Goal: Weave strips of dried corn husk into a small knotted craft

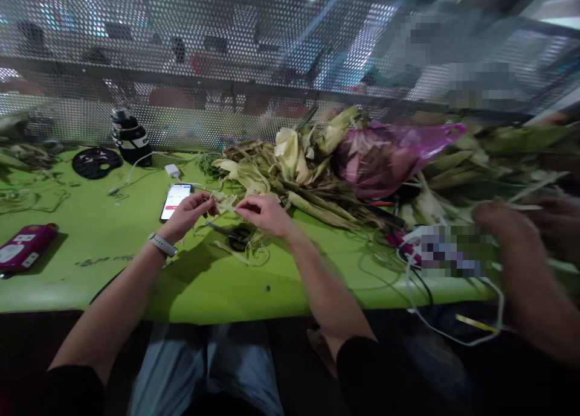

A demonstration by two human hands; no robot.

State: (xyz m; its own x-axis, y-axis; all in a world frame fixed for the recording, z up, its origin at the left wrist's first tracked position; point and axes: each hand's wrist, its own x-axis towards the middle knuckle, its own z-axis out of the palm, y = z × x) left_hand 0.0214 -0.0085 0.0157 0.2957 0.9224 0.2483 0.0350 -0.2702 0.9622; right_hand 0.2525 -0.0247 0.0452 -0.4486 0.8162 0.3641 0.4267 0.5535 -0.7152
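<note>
Above the green tabletop, my left hand pinches a pale strip of corn husk. My right hand, its thumb and fingers drawn together, grips the other side of the strip. Dark-handled scissors lie just below and between my hands, beside thin curled husk shreds. Behind my left hand a phone with a lit screen lies on the table. A heap of corn husks rises beyond my right hand. The fingertips are small and slightly blurred.
A pink plastic bag sits in the husks. At right are a co-worker's hand, a power strip and a white cable. At left stand a black bottle and a magenta box. Perforated metal closes off the back.
</note>
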